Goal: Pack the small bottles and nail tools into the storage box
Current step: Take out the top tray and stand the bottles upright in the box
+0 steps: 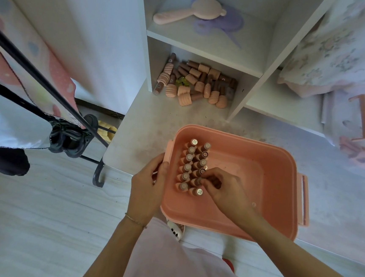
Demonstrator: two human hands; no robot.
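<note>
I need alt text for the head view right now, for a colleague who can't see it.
Right hand sets a small bottle beside two rows of upright bottles in the pink box, while the left hand grips the box's left rim. More bottles lie in a loose pile on the bottom shelf beyond.

I observe a pale floor (39, 203) bearing the pink storage box (272, 190), and a white shelf (206, 52) whose bottom compartment holds loose small bottles (199, 84).
</note>
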